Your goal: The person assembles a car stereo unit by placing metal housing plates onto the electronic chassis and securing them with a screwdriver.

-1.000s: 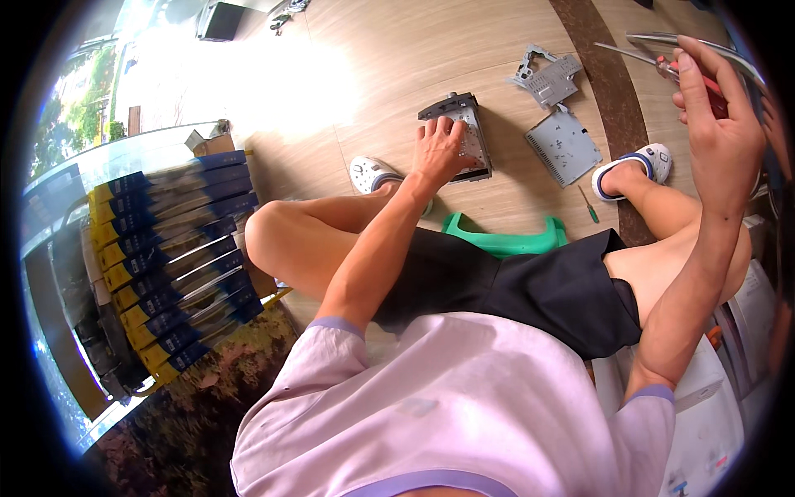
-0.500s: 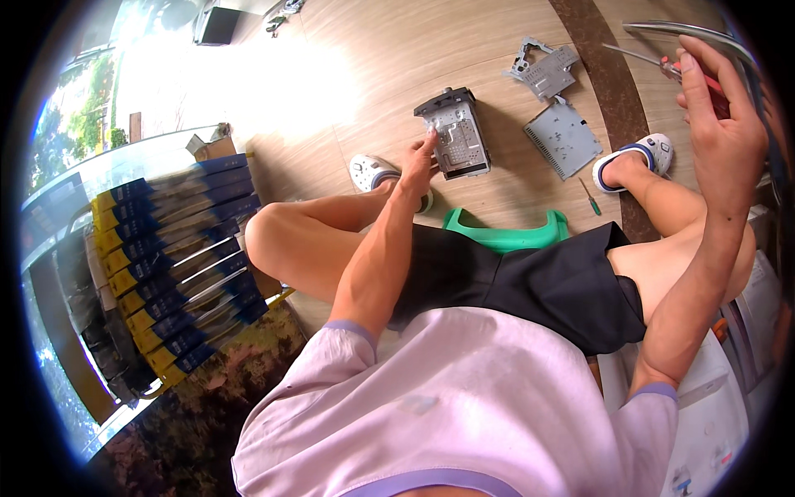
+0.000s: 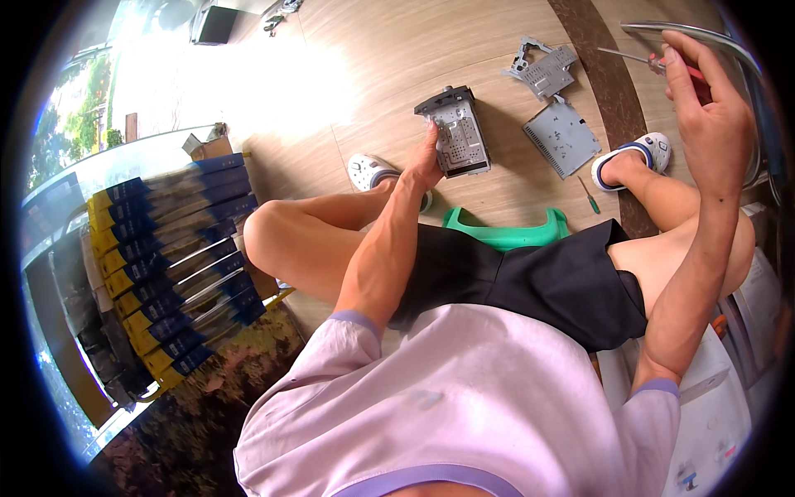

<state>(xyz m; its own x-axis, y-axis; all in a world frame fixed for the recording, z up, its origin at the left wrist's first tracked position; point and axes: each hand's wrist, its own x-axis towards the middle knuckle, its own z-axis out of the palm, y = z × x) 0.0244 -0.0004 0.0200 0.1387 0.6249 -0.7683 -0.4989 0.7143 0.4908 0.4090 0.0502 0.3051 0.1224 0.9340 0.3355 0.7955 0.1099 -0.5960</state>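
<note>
My left hand (image 3: 426, 159) grips the near left side of a boxy metal car stereo unit (image 3: 464, 142) with a black front panel, its thumb along the side and the other fingers hidden beneath. The unit's perforated silver face points up. Raised at the far right, my right hand (image 3: 704, 103) is closed round the red handle of a screwdriver (image 3: 656, 63), whose shaft points left, well away from the unit. On the floor to the right of the unit lie a grey metal bracket plate (image 3: 550, 73) and a flat metal cover (image 3: 563, 137).
A small screwdriver with a green handle (image 3: 593, 204) lies near my right shoe (image 3: 633, 161). A green plastic stool (image 3: 505, 236) is in front of my shorts. Stacked blue and yellow boxes (image 3: 166, 265) stand at the left. A curved metal tube (image 3: 691, 31) is beside my right hand.
My right hand has shifted slightly left and up with the screwdriver. My left hand has turned a little and its hold on the unit has altered; the unit stays nearly in place.
</note>
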